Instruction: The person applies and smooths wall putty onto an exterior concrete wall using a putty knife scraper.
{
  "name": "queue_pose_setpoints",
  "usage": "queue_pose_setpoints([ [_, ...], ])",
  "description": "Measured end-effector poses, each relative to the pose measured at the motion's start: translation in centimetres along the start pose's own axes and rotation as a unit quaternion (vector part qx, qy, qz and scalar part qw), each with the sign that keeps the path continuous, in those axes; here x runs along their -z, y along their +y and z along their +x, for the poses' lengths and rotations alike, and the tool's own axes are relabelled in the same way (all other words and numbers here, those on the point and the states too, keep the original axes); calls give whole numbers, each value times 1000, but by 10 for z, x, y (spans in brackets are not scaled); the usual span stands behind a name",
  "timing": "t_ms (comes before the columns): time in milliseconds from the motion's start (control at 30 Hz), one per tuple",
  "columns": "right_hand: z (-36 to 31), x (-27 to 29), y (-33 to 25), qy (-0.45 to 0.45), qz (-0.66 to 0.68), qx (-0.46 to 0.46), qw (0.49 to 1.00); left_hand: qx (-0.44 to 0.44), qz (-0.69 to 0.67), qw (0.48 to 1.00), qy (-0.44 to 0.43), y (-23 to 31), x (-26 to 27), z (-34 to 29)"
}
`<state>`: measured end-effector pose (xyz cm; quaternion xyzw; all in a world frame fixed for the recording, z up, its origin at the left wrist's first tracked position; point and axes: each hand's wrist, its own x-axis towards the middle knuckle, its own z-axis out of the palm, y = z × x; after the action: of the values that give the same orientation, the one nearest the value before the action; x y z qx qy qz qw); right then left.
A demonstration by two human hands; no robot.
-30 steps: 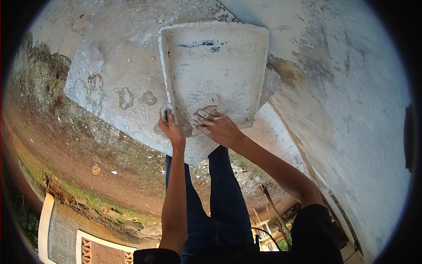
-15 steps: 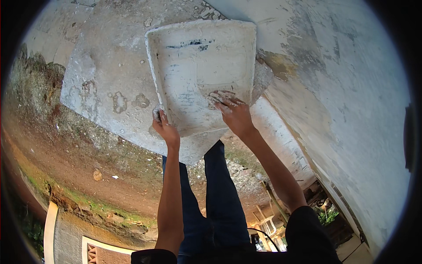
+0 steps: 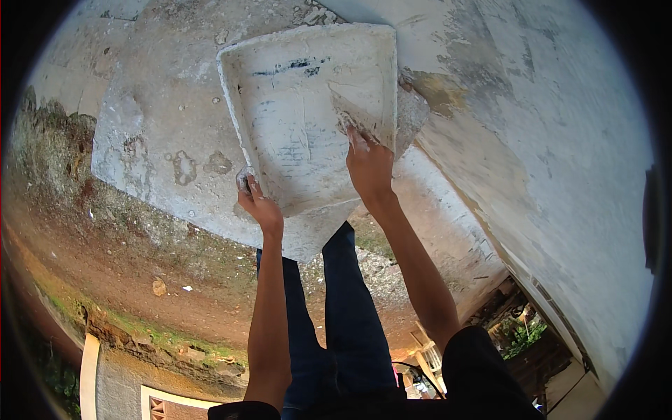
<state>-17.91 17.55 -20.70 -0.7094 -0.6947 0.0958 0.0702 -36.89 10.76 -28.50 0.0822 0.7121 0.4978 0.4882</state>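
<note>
A shallow white tray (image 3: 280, 112), smeared with pale putty and marked with dark streaks, is in front of me. My left hand (image 3: 260, 201) is closed round its lower left rim. A small dark, putty-smeared lump shows at those fingers, too unclear to name. Over the right part of the tray, my right hand (image 3: 369, 161) is closed, its fingers coated in putty. It grips a thin flat scraper (image 3: 350, 105), whose wedge-shaped face lies against the tray's floor. The fingers hide the scraper's near end.
Beneath the tray spreads a grey, putty-spattered slab (image 3: 154, 154) with a ragged edge. A patchy whitewashed wall (image 3: 546, 175) rises along the right. Bare earth (image 3: 119, 259) lies to the left, and a low building with a framed opening (image 3: 168, 402) shows at the lower left.
My right hand has moved up a little in the tray and turned the scraper, which now shows as a wedge. The tray and my left hand have shifted slightly left and up in view.
</note>
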Motion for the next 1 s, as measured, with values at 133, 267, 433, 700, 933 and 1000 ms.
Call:
queue_pose_setpoints([
  [133,-53,7,-15,7,13,-76,997,-26,-2,1000,6,-5,4,5],
  [267,-57,32,-14,25,71,-159,984,-6,3,1000,-13,-3,3,2],
  [433,-33,38,-1,5,8,-239,971,-29,44,999,-4,-7,2,1],
  [700,-54,32,-2,85,24,-251,964,-21,45,998,-25,-4,7,5],
  [933,-51,51,-16,74,90,-237,965,-28,-7,999,16,4,6,5],
  [1000,-63,29,7,88,16,-200,976,-27,12,1000,7,2,-3,-1],
])
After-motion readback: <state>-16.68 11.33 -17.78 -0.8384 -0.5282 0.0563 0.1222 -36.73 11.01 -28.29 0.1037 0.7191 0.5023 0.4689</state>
